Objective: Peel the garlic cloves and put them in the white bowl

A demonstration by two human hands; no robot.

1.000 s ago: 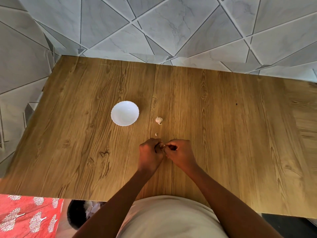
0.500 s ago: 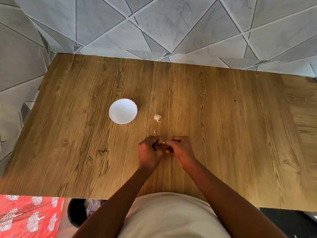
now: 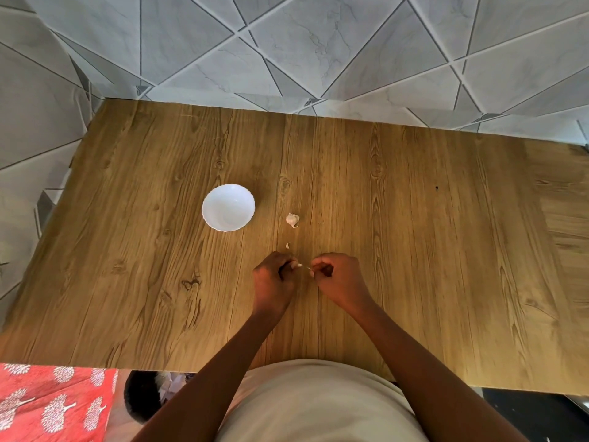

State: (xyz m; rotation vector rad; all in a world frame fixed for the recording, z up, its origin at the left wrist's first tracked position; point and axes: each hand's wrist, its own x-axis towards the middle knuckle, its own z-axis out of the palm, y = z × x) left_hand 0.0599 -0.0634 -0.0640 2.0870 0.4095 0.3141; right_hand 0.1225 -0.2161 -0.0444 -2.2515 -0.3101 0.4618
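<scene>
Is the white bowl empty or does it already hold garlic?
Empty. The white bowl stands upright on the table, its inside plain white, with no clove in it.

Both bare forearms reach forward from the table's near edge. The left hand (image 3: 274, 279) and right hand (image 3: 336, 277) sit close together, slightly apart, fingers curled inward, each pinching something small at its fingertips.

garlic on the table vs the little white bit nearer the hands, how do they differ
The garlic piece is larger and rounded, with a pointed tip; the small white scrap is a thin curled sliver, likely peel. The garlic piece lies nearer the white bowl; the scrap lies nearer the left hand. Both are whitish and rest loose on the wooden table.
</scene>
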